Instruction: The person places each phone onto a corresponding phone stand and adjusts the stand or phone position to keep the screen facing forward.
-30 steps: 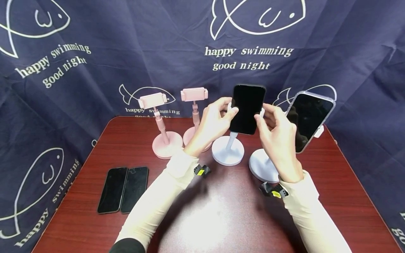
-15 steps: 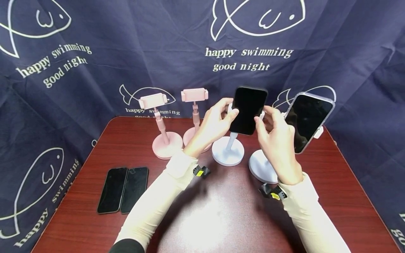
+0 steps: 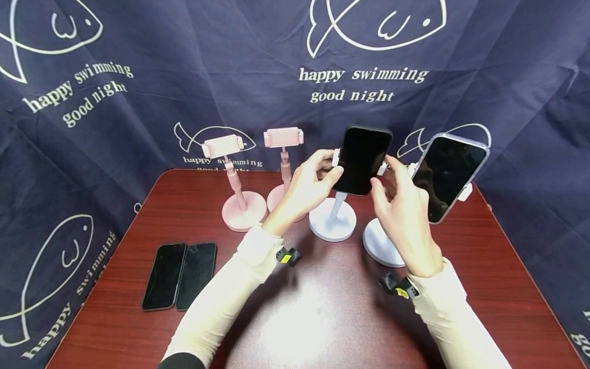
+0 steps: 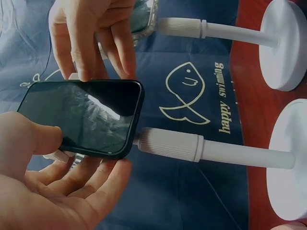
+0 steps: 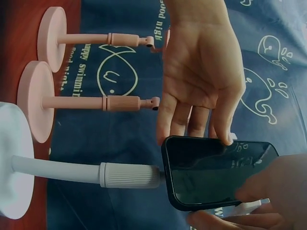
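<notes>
The phone (image 3: 364, 161) is upright in the clamp of a white stand (image 3: 333, 220), gripped between thumb and fingers by the left hand (image 3: 310, 185) and right hand (image 3: 407, 218) at opposite long edges. Beside the right hand, a clear-cased phone (image 3: 449, 174) tops another stand (image 3: 381, 246); leftward are pink stands (image 3: 244, 211) and flat phones (image 3: 164, 277).

Two pink stands (image 3: 235, 182) rise near the far edge of the table (image 3: 488, 277), two dark phones (image 3: 164, 277) lying near its left edge

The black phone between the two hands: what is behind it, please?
Behind the phone, a white stand shows: clamp ends at both sides and its stem below. The clamp's middle is hidden by the phone.
</notes>
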